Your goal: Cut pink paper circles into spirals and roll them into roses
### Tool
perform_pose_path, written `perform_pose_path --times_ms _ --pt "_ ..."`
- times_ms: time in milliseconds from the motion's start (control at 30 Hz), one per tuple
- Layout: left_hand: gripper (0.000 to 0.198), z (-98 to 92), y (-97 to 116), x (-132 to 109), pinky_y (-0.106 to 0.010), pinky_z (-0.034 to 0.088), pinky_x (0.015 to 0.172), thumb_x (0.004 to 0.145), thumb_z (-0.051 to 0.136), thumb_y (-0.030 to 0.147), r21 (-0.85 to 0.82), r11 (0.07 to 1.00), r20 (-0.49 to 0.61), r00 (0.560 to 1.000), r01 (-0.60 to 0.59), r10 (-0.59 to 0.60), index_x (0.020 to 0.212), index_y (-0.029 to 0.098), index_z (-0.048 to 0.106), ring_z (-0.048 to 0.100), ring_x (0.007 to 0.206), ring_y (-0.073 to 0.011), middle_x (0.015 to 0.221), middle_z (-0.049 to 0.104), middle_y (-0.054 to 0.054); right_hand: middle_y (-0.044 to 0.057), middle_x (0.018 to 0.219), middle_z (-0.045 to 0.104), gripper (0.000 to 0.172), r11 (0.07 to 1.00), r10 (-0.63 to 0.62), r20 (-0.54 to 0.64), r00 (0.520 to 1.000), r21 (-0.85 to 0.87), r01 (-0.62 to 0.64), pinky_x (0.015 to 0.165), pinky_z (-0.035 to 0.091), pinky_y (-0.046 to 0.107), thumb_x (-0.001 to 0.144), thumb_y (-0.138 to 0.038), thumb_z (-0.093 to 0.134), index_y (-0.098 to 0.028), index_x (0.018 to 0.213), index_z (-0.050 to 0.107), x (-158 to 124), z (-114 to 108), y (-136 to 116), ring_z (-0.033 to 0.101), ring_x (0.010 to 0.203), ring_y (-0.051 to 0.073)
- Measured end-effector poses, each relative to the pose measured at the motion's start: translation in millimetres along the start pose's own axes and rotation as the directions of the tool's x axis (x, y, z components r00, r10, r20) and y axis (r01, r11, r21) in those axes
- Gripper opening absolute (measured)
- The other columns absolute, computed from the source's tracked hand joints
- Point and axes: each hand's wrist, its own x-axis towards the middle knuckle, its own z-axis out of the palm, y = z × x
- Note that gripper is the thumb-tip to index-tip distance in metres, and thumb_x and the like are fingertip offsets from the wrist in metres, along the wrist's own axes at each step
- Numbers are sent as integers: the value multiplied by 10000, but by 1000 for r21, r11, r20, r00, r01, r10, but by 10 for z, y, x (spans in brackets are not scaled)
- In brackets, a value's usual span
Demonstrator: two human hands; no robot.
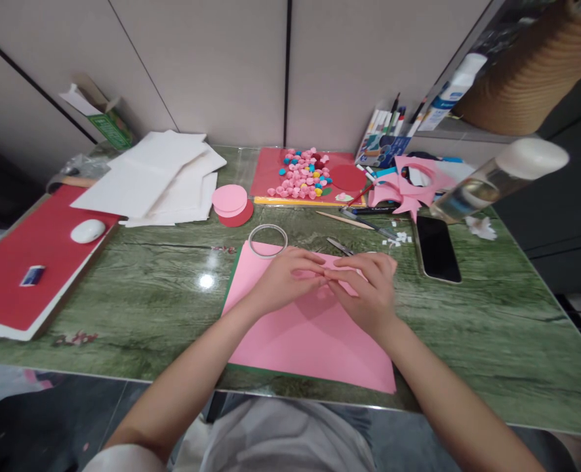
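Note:
My left hand [293, 280] and my right hand [369, 288] meet above a pink paper sheet [305, 347]. The thumb and fingers of each are pinched together at the fingertips. Whatever lies between them is small, perhaps pink, and too hidden to name. Beneath the pink sheet, the edge of a green sheet [231, 278] shows. A roll of tape [249, 244] rests at the sheet's upper left corner, near my left hand. Just beyond my right fingers lies a pair of scissors [338, 246], partly covered by that hand.
Pink rolled paper pieces [300, 180] are heaped on a red pad [265, 174]. Paper circles [229, 198], white sheets [145, 174] and a red folder [25, 262] lie leftward. To the right are a phone [438, 249], pink scraps [399, 187] and a tall bottle [497, 177].

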Motion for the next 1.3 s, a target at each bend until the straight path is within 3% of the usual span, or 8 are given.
perform_pose_path --times_ms 167,267,367,633,800,933,1133,1300 --pt "153 19 -27 17 -321 407 853 686 660 299 -271 958 94 994 87 -64 781 187 705 576 927 -193 929 664 -74 -6 848 647 137 989 74 39 997 127 -78 753 392 354 706 -185 664 -273 809 638 12 -10 -23 540 846 173" --pt "194 86 -70 13 -319 428 797 669 675 297 -475 847 166 970 237 -178 795 151 692 586 873 -190 924 658 -87 2 849 641 158 982 99 33 994 159 -104 761 406 366 697 -171 668 -268 819 643 16 -15 -36 541 848 178" --pt "218 140 -77 -1 -315 429 786 668 677 279 -622 722 225 952 305 -208 831 136 690 585 846 -179 900 656 -83 5 853 638 180 975 124 29 992 184 -128 763 414 376 693 -162 666 -271 834 651 16 -17 -48 544 846 182" --pt "202 146 -69 -13 -305 421 784 652 690 243 -698 639 276 945 324 -177 823 136 696 587 819 -167 879 657 -74 5 846 621 141 932 196 72 978 298 -208 751 429 373 710 -179 642 -266 820 656 36 -24 -83 553 842 178" --pt "213 147 -89 -11 -319 419 790 655 682 257 -713 601 314 931 361 -186 822 126 688 601 804 -176 837 669 -73 12 858 621 134 942 180 79 980 273 -195 751 420 366 714 -167 638 -253 816 646 39 -20 -90 553 836 176" --pt "206 177 -107 -3 -307 423 772 628 704 261 -699 633 260 943 333 -209 783 128 676 602 782 -167 798 668 -57 3 852 640 162 985 113 25 993 130 -115 764 390 377 700 -173 652 -266 830 633 -1 12 -81 548 835 186" --pt "189 221 -126 -6 -306 400 814 658 681 304 -441 863 70 968 248 -243 759 147 655 581 849 -169 867 664 -61 -23 809 666 222 999 -6 -39 999 -54 4 775 339 382 689 -159 656 -296 860 622 -39 43 -55 526 820 186" --pt "241 147 -115 10 -301 410 798 647 690 308 -412 876 136 967 252 -215 826 147 676 579 840 -173 865 668 -67 -14 821 653 183 998 62 -29 998 16 -61 769 346 372 686 -169 673 -285 822 634 -22 11 -40 529 835 182"
